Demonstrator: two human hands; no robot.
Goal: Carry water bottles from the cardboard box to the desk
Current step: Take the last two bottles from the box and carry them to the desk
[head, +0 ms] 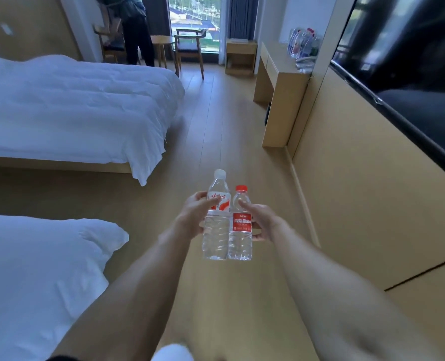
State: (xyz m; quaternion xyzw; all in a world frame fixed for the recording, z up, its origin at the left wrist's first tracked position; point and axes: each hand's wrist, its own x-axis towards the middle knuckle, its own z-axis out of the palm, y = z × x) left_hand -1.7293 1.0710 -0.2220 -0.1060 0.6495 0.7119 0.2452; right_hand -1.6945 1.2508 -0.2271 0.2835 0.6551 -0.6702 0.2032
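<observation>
Head view, centre of frame: two clear plastic water bottles held upright side by side, touching, above the wooden floor (216, 121). Left hand (194, 214) grips the taller clear bottle with white cap and red-white label (216, 217); water fills it up to about the label. Right hand (259, 221) grips the shorter clear bottle with red cap and red label (240, 225); it too is full of water. Both arms stretched forward.

Upper right: light wooden desk, tabletop (276, 52) carrying a cluster of clear plastic bottles (303, 45) against the wall, well apart from the held pair. Right edge: black wall-mounted screen (404, 69). Left: two beds with white duvets (67, 105). Top centre: window, wooden chair (190, 45), small round table, another person standing upper left, bent over. Cardboard box not visible.
</observation>
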